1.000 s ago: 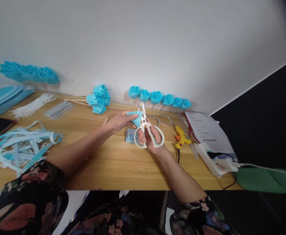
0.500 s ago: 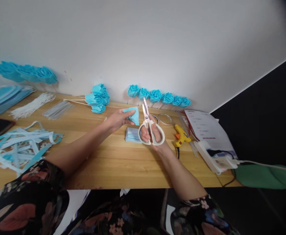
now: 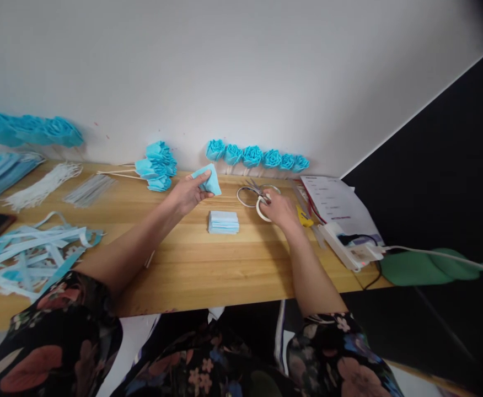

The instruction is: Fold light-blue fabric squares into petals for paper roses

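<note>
In my left hand (image 3: 187, 194) a small folded piece of light-blue fabric (image 3: 212, 183) is pinched between thumb and fingers, raised above the table. My right hand (image 3: 280, 208) grips scissors with cream handles (image 3: 261, 212), low over the table toward the back. Their blades (image 3: 255, 186) point away, over a thin ring (image 3: 246, 197); whether the scissors touch the table I cannot tell. A neat stack of pale-blue cut pieces (image 3: 224, 223) lies between my hands. Part of a yellow glue gun (image 3: 305, 216) shows just beyond my right wrist.
Blue fabric roses (image 3: 252, 156) line the wall, with a bunch (image 3: 157, 166) lying left of centre. Leftward are a heap of fabric strips (image 3: 38, 253), white cords (image 3: 45, 184), grey wires (image 3: 89, 190) and blue sheets (image 3: 4, 173). A power strip (image 3: 341, 247) and paper (image 3: 341, 209) lie right.
My right hand has lowered the scissors from upright in the air down toward the table by the rings. My left hand keeps the blue piece, now slightly farther left. The view has shifted a little.
</note>
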`<state>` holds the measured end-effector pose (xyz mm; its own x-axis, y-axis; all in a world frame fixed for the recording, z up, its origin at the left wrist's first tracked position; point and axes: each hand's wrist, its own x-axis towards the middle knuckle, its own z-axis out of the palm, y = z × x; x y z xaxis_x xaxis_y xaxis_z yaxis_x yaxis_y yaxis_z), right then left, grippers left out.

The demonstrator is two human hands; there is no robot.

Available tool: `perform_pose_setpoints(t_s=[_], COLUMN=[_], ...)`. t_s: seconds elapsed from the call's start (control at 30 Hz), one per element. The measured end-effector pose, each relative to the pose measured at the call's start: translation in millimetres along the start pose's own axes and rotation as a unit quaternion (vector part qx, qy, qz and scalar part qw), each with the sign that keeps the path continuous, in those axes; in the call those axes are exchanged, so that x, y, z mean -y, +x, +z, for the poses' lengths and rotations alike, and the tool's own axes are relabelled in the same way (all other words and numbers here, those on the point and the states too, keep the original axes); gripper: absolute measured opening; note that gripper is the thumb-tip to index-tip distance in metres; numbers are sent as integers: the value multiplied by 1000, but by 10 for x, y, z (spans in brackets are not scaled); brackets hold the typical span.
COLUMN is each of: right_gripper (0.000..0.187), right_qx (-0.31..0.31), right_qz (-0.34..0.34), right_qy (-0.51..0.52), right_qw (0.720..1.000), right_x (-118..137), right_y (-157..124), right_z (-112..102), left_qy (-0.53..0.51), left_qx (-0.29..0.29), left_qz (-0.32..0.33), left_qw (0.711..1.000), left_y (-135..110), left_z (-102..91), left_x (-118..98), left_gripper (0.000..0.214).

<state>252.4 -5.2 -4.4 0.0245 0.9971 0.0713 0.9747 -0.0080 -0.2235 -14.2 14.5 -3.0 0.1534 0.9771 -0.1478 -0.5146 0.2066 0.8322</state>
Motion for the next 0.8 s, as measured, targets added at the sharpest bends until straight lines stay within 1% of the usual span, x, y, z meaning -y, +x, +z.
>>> perform_pose_setpoints(t_s=[0.07,0.13,0.17,0.23,0.27,0.3,0.33,0.37,0.4,0.43,0.5,0.53,0.6,0.63,0.7,0.8], right_gripper=[45,45,45,48,50,50,48,48,49,50,49,48,45,42,36,38], right_qx=[54,83,81,48,26,6,-5,-2,9,33,86,101,106,102,89,53], right_qz=[-8,-15,-13,-5,-7,-21,-44,-72,-102,-129,-153,-155,-129,-115,-89,-65], right_qy=[-71,-111,-125,-123,-95,-43,33,128,223,311,439,476,531,549,558,560], right_qw=[996,990,989,991,995,999,998,989,969,941,881,860,831,822,820,824], right_x=[-10,-20,-23,-6,21,63,121,193,276,365,540,617,733,769,800,778], right_y=[-35,-71,-90,-127,-145,-159,-170,-175,-173,-166,-135,-116,-79,-62,-36,-6], right_z=[-53,-128,-172,-259,-293,-314,-318,-302,-266,-214,-83,-16,94,131,171,191], left_qy=[2,2,4,12,18,27,37,49,62,75,96,104,114,117,112,89], left_qx=[-5,-7,-6,0,3,7,11,17,22,28,38,39,38,36,34,44], left_qz=[-9,-11,-10,-6,-3,1,6,12,17,22,27,27,25,23,23,25], left_qw=[1000,1000,1000,1000,1000,1000,999,999,998,997,994,993,992,992,993,995], left_y=[-12,-25,-31,-47,-58,-72,-87,-105,-123,-142,-175,-186,-196,-195,-184,-162], left_z=[22,44,54,69,76,82,90,100,111,125,154,167,185,188,181,148], left_x=[-8,-9,-4,13,26,40,53,64,73,80,87,89,97,104,118,139], left_gripper=[22,21,21,23,25,27,30,32,35,36,37,37,36,35,35,37])
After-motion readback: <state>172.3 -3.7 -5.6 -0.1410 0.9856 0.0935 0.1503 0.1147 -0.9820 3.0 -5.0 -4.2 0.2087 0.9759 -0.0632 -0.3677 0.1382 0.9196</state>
